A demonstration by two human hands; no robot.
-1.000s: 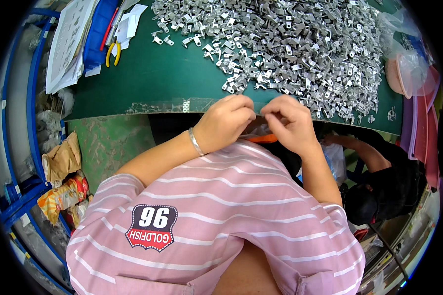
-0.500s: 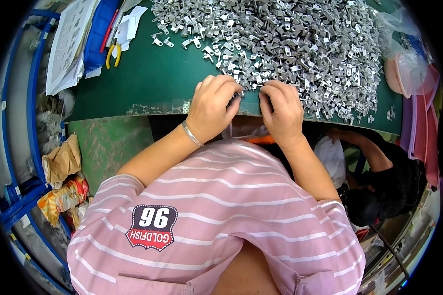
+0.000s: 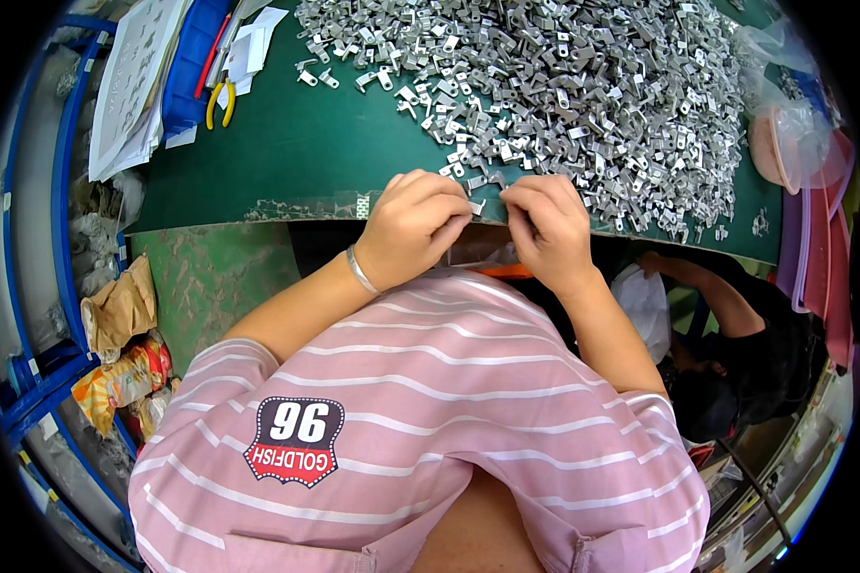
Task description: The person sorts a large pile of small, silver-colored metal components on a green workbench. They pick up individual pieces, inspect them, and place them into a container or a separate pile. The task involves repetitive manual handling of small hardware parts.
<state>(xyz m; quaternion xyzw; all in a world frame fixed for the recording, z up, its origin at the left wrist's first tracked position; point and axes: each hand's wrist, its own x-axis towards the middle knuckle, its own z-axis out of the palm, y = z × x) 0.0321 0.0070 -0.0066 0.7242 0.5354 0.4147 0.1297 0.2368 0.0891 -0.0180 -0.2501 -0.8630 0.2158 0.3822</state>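
Note:
My left hand point(image 3: 416, 227) is at the table's near edge, thumb and forefinger pinched on a small bent metal bracket point(image 3: 478, 206) that sticks out past the fingertips. Just to its right, my right hand point(image 3: 550, 229) has its fingers curled and closed; whatever they hold, if anything, is hidden. A short gap separates the two hands. Beyond them spreads a large heap of small silver metal brackets point(image 3: 583, 105), with a few stray pieces lying close to my fingertips.
The green table point(image 3: 258, 162) carries a blue tray point(image 3: 189, 76), papers point(image 3: 129, 86) and yellow-handled pliers point(image 3: 221, 103) at left. A pinkish container point(image 3: 772, 148) under clear plastic stands at right. A co-worker point(image 3: 755, 353) bends beside the table at lower right. Blue shelving point(image 3: 62, 191) lines the left.
Both hands have drawn slightly nearer to me. The left hand's fingers have closed up, and a bracket now shows at its fingertips.

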